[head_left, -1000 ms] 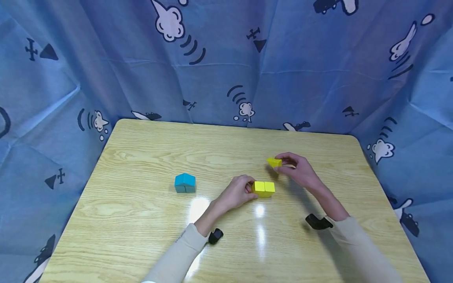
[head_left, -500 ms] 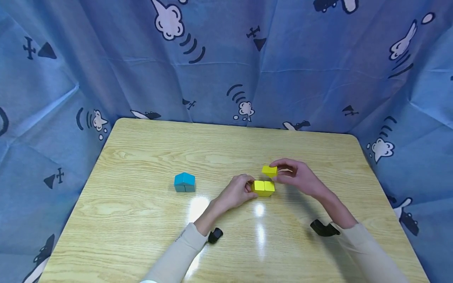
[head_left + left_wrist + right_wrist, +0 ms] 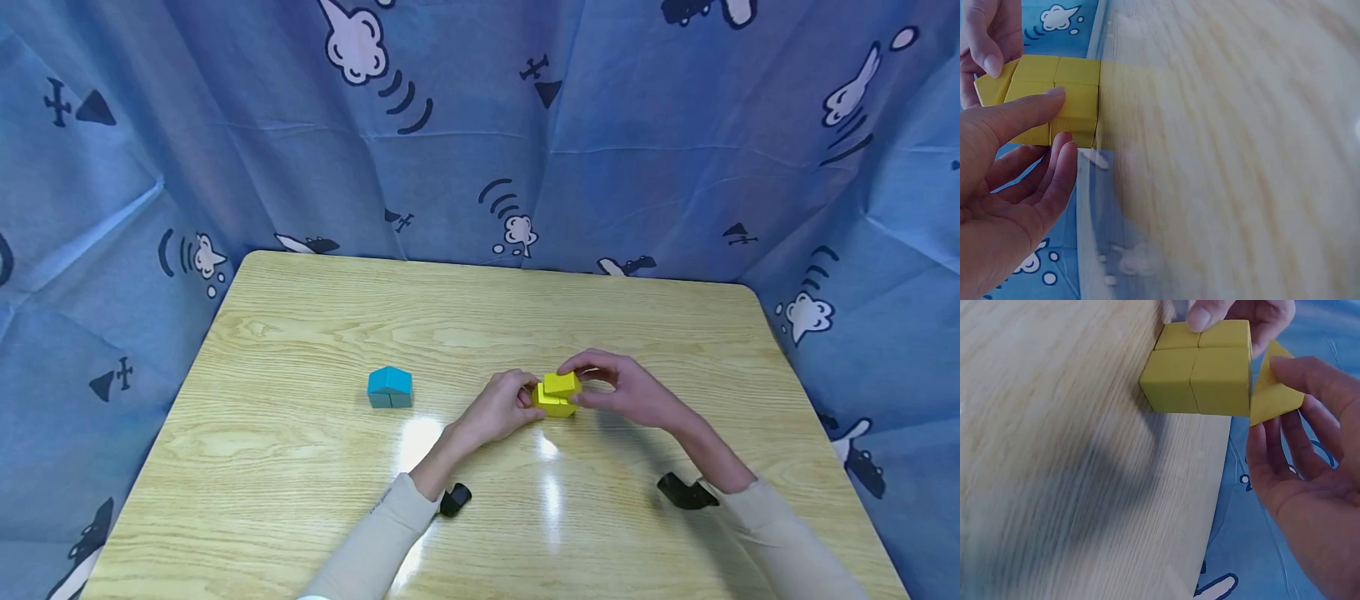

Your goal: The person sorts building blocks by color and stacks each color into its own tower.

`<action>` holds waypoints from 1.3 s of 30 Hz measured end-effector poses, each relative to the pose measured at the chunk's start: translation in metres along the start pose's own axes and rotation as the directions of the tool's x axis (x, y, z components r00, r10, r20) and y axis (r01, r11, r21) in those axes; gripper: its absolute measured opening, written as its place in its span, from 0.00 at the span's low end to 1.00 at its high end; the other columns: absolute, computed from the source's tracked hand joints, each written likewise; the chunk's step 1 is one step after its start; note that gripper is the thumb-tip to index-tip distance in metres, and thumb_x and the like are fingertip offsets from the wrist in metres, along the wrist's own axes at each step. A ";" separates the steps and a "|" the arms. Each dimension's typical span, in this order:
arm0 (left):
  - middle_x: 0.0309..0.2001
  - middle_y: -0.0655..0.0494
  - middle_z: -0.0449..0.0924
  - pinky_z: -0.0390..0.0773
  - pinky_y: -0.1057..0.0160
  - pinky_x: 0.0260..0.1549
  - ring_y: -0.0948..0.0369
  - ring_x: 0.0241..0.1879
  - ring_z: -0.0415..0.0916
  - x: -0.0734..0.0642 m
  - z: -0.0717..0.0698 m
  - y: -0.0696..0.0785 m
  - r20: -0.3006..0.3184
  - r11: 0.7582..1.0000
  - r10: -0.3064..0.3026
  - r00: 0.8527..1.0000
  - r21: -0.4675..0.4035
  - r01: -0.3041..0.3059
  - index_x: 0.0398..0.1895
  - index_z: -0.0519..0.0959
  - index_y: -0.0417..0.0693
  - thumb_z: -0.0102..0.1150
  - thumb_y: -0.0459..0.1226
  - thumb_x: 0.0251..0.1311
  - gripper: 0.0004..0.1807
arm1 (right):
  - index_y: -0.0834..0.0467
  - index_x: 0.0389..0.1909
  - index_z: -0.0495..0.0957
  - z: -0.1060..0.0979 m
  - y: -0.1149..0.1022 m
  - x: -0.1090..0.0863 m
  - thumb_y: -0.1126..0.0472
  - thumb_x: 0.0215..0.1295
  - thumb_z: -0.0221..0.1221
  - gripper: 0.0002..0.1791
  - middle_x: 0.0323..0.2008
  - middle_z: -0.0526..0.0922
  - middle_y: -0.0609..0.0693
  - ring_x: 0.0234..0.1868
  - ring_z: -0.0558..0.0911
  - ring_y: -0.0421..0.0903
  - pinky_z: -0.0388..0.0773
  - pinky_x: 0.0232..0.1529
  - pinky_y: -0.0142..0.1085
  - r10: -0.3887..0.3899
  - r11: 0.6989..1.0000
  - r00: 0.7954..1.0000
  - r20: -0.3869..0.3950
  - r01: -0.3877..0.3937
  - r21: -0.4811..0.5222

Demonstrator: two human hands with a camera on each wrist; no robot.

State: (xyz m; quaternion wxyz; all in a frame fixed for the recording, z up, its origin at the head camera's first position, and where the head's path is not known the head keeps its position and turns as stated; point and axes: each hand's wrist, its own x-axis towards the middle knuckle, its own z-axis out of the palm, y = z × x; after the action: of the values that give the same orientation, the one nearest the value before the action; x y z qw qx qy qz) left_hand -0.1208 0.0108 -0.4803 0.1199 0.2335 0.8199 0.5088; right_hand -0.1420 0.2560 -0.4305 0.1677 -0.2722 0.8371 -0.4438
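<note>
A stack of yellow cubes (image 3: 553, 410) stands on the table, two cubes wide and two high. My left hand (image 3: 498, 408) grips it from the left, thumb on the near side; in the left wrist view the cubes (image 3: 1075, 103) lie between thumb and fingers. Above the stack, a yellow triangular block (image 3: 1277, 394) is pinched by my right hand (image 3: 633, 392). It sits at the stack's top, slightly tilted; whether it rests fully on the cubes I cannot tell. Fingers hide part of both.
To the left stands a blue stack, a triangular block (image 3: 390, 381) on top of blue cubes (image 3: 380, 401). The wooden table (image 3: 300, 483) has a patterned blue curtain (image 3: 450, 150) behind and at its sides. Black wrist cameras hang from both sleeves.
My right hand has brought the yellow triangular block leftward and nearer, from behind the stack to above it, turning it. My left hand keeps its grip on the yellow cubes.
</note>
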 end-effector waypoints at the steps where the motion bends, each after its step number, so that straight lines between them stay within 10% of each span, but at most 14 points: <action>1: 0.39 0.48 0.80 0.78 0.74 0.34 0.63 0.34 0.76 0.000 0.000 0.000 0.000 1.000 0.001 1.000 -0.001 -0.001 0.54 0.80 0.29 0.74 0.28 0.58 0.21 | 0.57 0.57 0.81 0.000 -0.001 0.000 0.68 0.64 0.69 0.20 0.54 0.82 0.53 0.55 0.80 0.47 0.78 0.61 0.48 -0.005 1.000 1.000 0.004 0.005 -0.006; 32: 0.40 0.48 0.80 0.77 0.73 0.35 0.56 0.37 0.79 -0.001 0.000 -0.001 0.006 0.999 0.012 1.000 0.048 -0.012 0.54 0.80 0.30 0.75 0.30 0.57 0.22 | 0.61 0.62 0.77 0.010 -0.003 -0.002 0.62 0.62 0.72 0.27 0.58 0.81 0.57 0.57 0.79 0.50 0.75 0.61 0.57 0.017 0.999 1.000 -0.014 -0.018 -0.026; 39: 0.49 0.43 0.81 0.78 0.71 0.41 0.57 0.41 0.79 -0.006 -0.011 0.003 -0.001 0.998 -0.008 1.000 0.060 0.008 0.62 0.75 0.30 0.75 0.31 0.58 0.30 | 0.62 0.62 0.77 0.011 0.000 -0.006 0.61 0.72 0.64 0.21 0.59 0.80 0.60 0.58 0.79 0.49 0.77 0.62 0.41 0.047 0.999 0.996 -0.071 -0.046 0.013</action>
State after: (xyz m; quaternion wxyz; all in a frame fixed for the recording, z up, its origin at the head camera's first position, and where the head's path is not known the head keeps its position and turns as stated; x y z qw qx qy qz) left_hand -0.1192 0.0003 -0.4728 0.1148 0.2335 0.8359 0.4833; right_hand -0.1319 0.2525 -0.4359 0.1494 -0.2355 0.8463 -0.4539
